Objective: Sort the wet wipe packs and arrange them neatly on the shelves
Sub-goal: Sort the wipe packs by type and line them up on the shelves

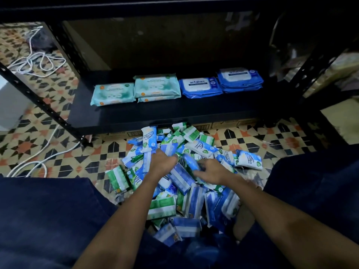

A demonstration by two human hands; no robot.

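Note:
A heap of small wet wipe packs (196, 144), blue-and-white and green-and-white, lies on the tiled floor between my knees. My left hand (162, 163) is dug into the heap's middle, its fingers curled round an upright blue-and-white pack (148, 139). To its right, my right hand (210, 171) reaches left, its blurred fingers pinching a dark blue pack (191, 162). On the black bottom shelf (174, 113) stand larger packs: teal ones (113, 93) and a teal stack (156, 86) on the left, a blue pack (200, 87) and a blue stack (240, 78) on the right.
The shelf's black perforated posts (44, 105) slope down at the left and right. White cables (37, 63) lie coiled on the patterned floor at the left. My legs in dark blue trousers (48, 220) flank the heap. Cardboard shows under the shelf edge.

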